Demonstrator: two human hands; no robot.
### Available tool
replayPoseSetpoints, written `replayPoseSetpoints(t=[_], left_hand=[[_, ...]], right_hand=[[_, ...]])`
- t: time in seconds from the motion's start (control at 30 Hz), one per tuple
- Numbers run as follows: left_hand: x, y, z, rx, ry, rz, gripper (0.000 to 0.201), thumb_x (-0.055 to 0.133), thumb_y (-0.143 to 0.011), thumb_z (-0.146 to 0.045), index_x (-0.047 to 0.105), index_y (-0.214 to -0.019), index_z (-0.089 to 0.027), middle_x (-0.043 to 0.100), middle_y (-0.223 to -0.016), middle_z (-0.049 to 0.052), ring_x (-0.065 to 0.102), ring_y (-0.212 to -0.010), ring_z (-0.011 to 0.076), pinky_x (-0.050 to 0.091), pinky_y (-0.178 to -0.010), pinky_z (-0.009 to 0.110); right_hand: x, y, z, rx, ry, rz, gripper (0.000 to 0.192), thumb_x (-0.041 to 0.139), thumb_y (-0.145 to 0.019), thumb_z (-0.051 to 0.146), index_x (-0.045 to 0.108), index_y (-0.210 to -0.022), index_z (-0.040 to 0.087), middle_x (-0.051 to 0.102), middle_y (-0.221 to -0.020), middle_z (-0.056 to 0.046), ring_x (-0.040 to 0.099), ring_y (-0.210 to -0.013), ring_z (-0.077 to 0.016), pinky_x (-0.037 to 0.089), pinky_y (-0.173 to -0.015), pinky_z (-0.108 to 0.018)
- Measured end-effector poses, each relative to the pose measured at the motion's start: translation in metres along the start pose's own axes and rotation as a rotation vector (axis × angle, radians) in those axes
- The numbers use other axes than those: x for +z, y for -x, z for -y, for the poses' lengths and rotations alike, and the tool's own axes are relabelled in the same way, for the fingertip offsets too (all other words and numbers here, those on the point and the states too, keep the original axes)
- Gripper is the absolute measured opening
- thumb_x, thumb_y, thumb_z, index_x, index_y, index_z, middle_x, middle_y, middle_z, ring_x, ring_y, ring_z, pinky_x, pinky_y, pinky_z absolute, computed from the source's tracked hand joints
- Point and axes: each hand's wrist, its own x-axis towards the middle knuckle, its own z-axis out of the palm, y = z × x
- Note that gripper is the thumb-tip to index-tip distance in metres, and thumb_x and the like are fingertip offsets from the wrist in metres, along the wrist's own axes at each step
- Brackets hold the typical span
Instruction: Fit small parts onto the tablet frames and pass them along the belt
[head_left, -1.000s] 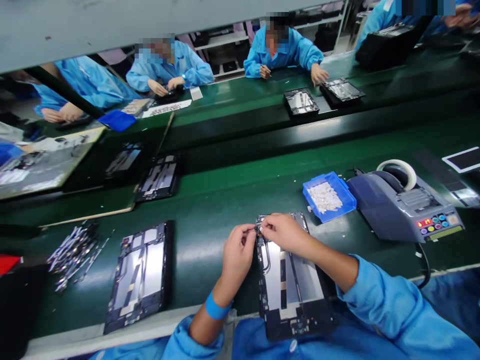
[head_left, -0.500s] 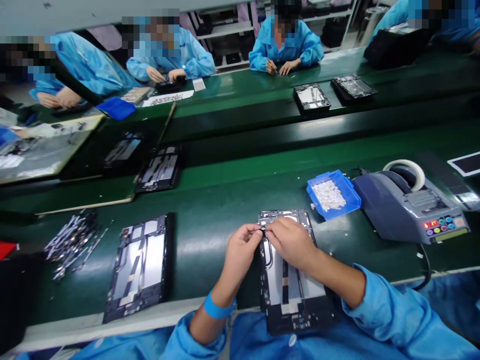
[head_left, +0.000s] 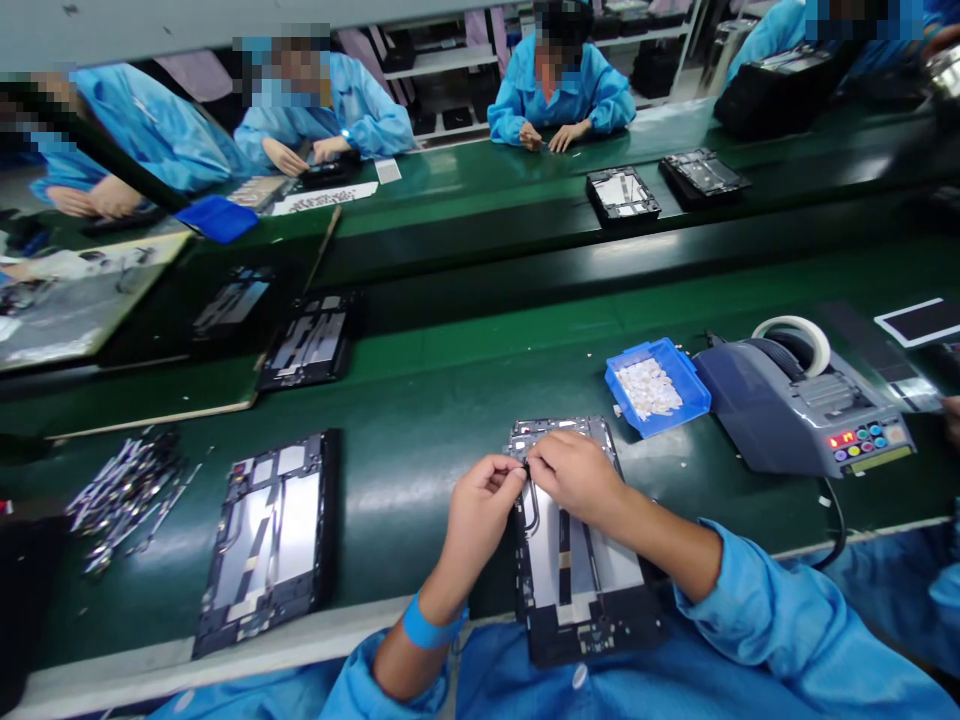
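An opened tablet [head_left: 543, 560], its battery and ribbon cables showing, lies in front of me and juts over the table's near edge. My left hand [head_left: 484, 500] pinches at the tablet's upper left corner, thumb against forefinger. Close against it, my right hand [head_left: 577, 475] is closed too and rests over the tablet's upper part. A tiny dark piece sits where the fingertips of both hands meet, too small to name. To the left lies a second opened tablet [head_left: 300, 520] of the same kind, with a pile of thin cable-like parts [head_left: 124, 495] beyond it.
A blue tray [head_left: 694, 398] of small white pieces stands beyond my right hand, beside a grey tape dispenser [head_left: 787, 420]. More opened tablets [head_left: 311, 340] lie further back. Co-workers in blue [head_left: 559, 100] sit across the table. A hand [head_left: 952, 415] shows at the right edge.
The view has shifted slightly, so most things sit a little further left. My hands keep nearly the same pose at the tablet's corner. A hand has appeared at the right edge.
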Motion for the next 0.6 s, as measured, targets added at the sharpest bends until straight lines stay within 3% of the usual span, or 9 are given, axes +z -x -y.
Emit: replayPoseSetpoints(t=[0.1,0.17,0.23,0.3,0.37,0.4,0.47,0.53,0.6], left_hand=[[0.002,-0.004,0.002,0.004,0.039,0.006,0.017,0.068,-0.078,-0.035,0.069,-0.082,-0.018,0.069,-0.072,0.000,0.060,-0.067,0.0159,0.045,-0.063,0.026],[0.002,-0.008,0.005,-0.001,0.091,-0.007,0.018,0.069,-0.078,-0.035,0.067,-0.082,-0.018,0.068,-0.073,0.000,0.059,-0.067,0.0152,0.045,-0.063,0.025],[0.001,-0.012,0.008,-0.019,0.163,-0.014,0.017,0.069,-0.077,-0.035,0.065,-0.080,-0.018,0.066,-0.071,-0.001,0.057,-0.065,0.0138,0.043,-0.062,0.024],[0.001,-0.014,0.010,-0.040,0.221,-0.014,0.017,0.069,-0.077,-0.034,0.063,-0.078,-0.018,0.064,-0.068,-0.002,0.054,-0.061,0.0122,0.041,-0.059,0.023],[0.002,-0.016,0.012,-0.055,0.251,-0.018,0.016,0.069,-0.076,-0.033,0.063,-0.077,-0.018,0.062,-0.065,-0.003,0.052,-0.058,0.0113,0.040,-0.058,0.022],[0.003,-0.016,0.012,-0.061,0.259,-0.022,0.016,0.070,-0.076,-0.033,0.063,-0.077,-0.018,0.062,-0.065,-0.003,0.052,-0.058,0.0111,0.040,-0.058,0.022],[0.004,-0.016,0.012,-0.068,0.266,-0.033,0.018,0.071,-0.076,-0.034,0.064,-0.078,-0.018,0.062,-0.065,-0.003,0.052,-0.058,0.0113,0.040,-0.057,0.022],[0.005,-0.015,0.012,-0.069,0.263,-0.045,0.019,0.072,-0.076,-0.034,0.065,-0.078,-0.018,0.063,-0.065,-0.002,0.054,-0.059,0.0117,0.041,-0.058,0.022],[0.006,-0.013,0.012,-0.059,0.256,-0.053,0.019,0.073,-0.076,-0.035,0.066,-0.079,-0.018,0.065,-0.068,-0.001,0.056,-0.061,0.0125,0.044,-0.060,0.023]], right_hand=[[-0.010,-0.002,-0.006,-0.011,0.090,-0.052,0.016,0.058,-0.087,0.012,0.065,-0.075,0.020,0.067,-0.075,-0.003,0.061,-0.075,-0.0181,0.042,-0.073,-0.028],[-0.032,-0.003,-0.022,0.027,0.134,-0.087,0.019,0.055,-0.089,0.013,0.064,-0.074,0.020,0.067,-0.076,-0.004,0.061,-0.077,-0.0182,0.041,-0.074,-0.028],[-0.063,-0.002,-0.048,0.162,0.228,-0.135,0.020,0.053,-0.092,0.016,0.064,-0.075,0.019,0.068,-0.079,-0.006,0.062,-0.079,-0.0191,0.041,-0.074,-0.028],[-0.094,0.000,-0.075,0.397,0.416,-0.162,0.022,0.053,-0.093,0.022,0.065,-0.076,0.017,0.067,-0.079,-0.009,0.062,-0.077,-0.0219,0.040,-0.070,-0.031],[-0.111,0.003,-0.090,0.521,0.523,-0.125,0.022,0.054,-0.093,0.023,0.067,-0.077,0.016,0.067,-0.078,-0.012,0.061,-0.077,-0.0243,0.039,-0.068,-0.032],[-0.112,0.006,-0.090,0.500,0.511,-0.107,0.020,0.054,-0.093,0.022,0.068,-0.081,0.016,0.068,-0.082,-0.012,0.062,-0.079,-0.0250,0.040,-0.070,-0.033],[-0.098,0.011,-0.074,0.320,0.366,-0.071,0.017,0.054,-0.093,0.018,0.070,-0.089,0.017,0.071,-0.090,-0.011,0.064,-0.087,-0.0242,0.043,-0.076,-0.032],[-0.070,0.014,-0.044,0.106,0.173,-0.018,0.017,0.054,-0.096,0.019,0.070,-0.090,0.020,0.071,-0.091,-0.008,0.064,-0.089,-0.0218,0.045,-0.081,-0.031],[-0.039,0.013,-0.015,0.007,0.080,0.022,0.020,0.055,-0.099,0.022,0.070,-0.086,0.021,0.071,-0.086,-0.005,0.064,-0.086,-0.0208,0.045,-0.082,-0.031]])
